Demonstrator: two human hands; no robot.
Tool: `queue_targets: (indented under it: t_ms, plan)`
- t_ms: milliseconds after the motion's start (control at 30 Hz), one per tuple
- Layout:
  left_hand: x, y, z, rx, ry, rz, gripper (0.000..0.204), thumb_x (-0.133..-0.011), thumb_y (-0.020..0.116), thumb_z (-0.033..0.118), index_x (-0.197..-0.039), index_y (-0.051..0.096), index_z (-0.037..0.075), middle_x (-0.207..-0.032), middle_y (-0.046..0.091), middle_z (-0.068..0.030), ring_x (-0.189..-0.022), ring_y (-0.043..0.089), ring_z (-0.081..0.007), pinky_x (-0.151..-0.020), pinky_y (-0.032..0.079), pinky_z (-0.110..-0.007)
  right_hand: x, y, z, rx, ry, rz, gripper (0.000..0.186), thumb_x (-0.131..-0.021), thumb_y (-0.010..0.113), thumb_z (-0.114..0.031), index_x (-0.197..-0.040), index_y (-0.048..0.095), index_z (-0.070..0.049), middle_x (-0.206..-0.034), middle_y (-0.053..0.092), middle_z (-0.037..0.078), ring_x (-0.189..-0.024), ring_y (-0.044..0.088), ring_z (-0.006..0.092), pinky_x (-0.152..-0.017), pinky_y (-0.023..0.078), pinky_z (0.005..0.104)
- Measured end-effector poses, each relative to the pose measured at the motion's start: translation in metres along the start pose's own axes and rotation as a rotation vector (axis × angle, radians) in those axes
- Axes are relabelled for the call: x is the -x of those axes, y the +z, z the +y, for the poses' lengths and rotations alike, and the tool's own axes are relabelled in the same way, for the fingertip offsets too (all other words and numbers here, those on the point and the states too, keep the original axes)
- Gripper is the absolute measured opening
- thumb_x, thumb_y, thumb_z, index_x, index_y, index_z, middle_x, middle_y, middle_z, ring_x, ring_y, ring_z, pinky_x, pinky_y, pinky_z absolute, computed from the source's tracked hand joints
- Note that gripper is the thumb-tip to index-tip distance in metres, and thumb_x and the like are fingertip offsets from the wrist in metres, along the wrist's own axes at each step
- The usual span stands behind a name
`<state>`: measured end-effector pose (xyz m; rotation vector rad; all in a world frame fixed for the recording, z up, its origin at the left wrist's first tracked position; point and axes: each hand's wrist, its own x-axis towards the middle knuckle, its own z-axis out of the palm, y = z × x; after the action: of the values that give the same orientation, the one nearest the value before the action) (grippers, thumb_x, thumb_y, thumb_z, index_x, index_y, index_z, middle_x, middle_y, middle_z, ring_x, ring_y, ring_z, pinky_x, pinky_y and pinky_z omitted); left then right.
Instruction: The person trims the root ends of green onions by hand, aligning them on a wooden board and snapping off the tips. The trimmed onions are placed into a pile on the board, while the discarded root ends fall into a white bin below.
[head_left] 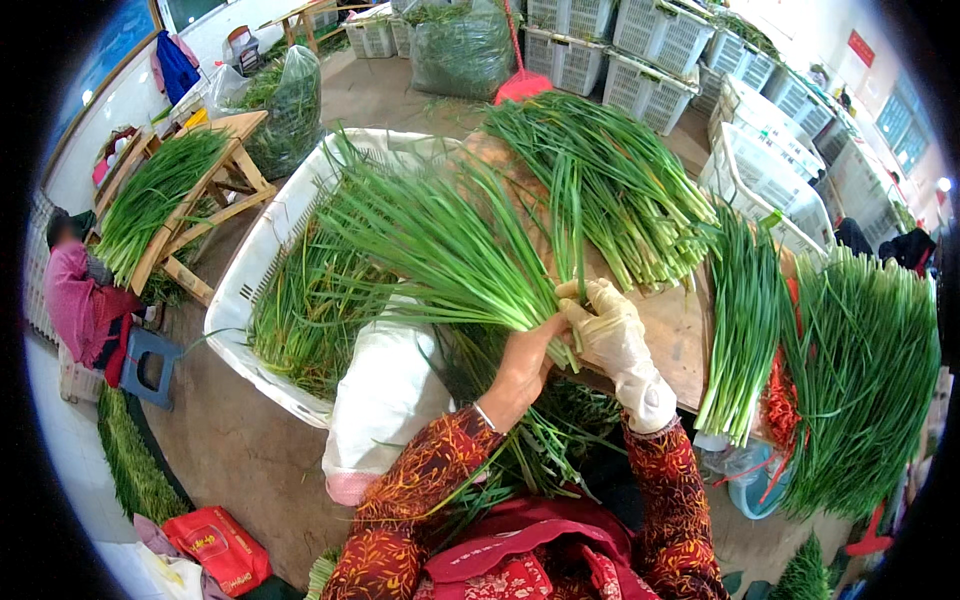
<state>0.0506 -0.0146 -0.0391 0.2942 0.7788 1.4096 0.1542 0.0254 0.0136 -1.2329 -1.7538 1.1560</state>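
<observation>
My bare left hand [522, 372] is closed around the stem ends of a bunch of garlic chives [450, 260], whose green leaves fan out to the upper left. Close beside it, my right hand [615, 340] wears a pale thin glove. Its fingers pinch a few chive stalks [568, 215] that stand up over the wooden board [672, 335]. Behind them lies a large pile of chives [610, 180] with pale stems toward the right. A neat chive bundle [745, 330] rests at the board's right edge.
A white crate [240, 300] full of loose chives stands at left, beside a white cloth [385, 400]. More chives [865, 370] and red ties [780, 405] lie at right. Plastic crates [650, 90] are stacked behind. A person [85, 290] sits far left near a blue stool [150, 365].
</observation>
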Motion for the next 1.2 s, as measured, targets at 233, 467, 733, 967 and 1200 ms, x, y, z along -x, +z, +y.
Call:
queue_targets:
  t_ms: [233,467,733,967,1200]
  plan:
    - [0.009,0.002,0.002,0.088,-0.008,0.05,0.016,-0.085,0.054,0.013,-0.1,0.052,0.007,-0.076,0.056,0.0006,-0.065,0.056,-0.0115,-0.06,0.049,-0.029,-0.006,0.001,-0.013,0.282,-0.019,-0.05,0.024,-0.078,0.062,-0.02,-0.098,0.06,-0.005,-0.083,0.057,0.007,-0.057,0.059,0.0136,-0.055,0.046,0.0263]
    - [0.012,-0.003,-0.004,0.086,0.035,-0.01,0.014,-0.086,0.052,0.012,-0.098,0.052,0.006,-0.078,0.055,0.0002,-0.065,0.055,-0.0106,-0.061,0.049,-0.031,-0.019,0.003,0.006,0.27,0.011,-0.044,0.024,-0.077,0.064,-0.017,-0.097,0.059,-0.004,-0.083,0.056,0.008,-0.06,0.059,0.0157,-0.052,0.047,0.0272]
    - [0.008,-0.01,-0.002,0.109,-0.135,-0.09,0.028,-0.087,0.054,0.027,-0.105,0.053,0.006,-0.085,0.06,-0.0036,-0.071,0.059,-0.0152,-0.064,0.051,-0.03,0.005,-0.001,-0.009,0.109,-0.306,-0.006,0.016,-0.076,0.065,-0.009,-0.09,0.059,-0.002,-0.079,0.056,0.007,-0.06,0.056,0.0112,-0.049,0.046,0.0252]
    - [0.001,-0.017,0.005,0.083,-0.152,-0.189,0.029,-0.086,0.055,0.027,-0.105,0.054,0.005,-0.088,0.062,-0.0042,-0.075,0.06,-0.0152,-0.066,0.051,-0.03,0.018,-0.01,0.002,0.034,-0.465,0.026,0.018,-0.074,0.064,-0.001,-0.091,0.06,-0.003,-0.079,0.058,0.005,-0.067,0.057,0.0137,-0.055,0.046,0.0246]
    - [0.015,-0.003,0.017,-0.004,-0.135,-0.218,0.028,-0.083,0.06,0.024,-0.1,0.056,0.003,-0.091,0.062,-0.0043,-0.078,0.061,-0.0129,-0.068,0.052,-0.027,0.036,-0.016,0.017,0.286,-0.707,0.102,0.03,-0.058,0.068,-0.001,-0.085,0.06,-0.011,-0.09,0.062,0.003,-0.079,0.057,0.0221,-0.076,0.044,0.0302]
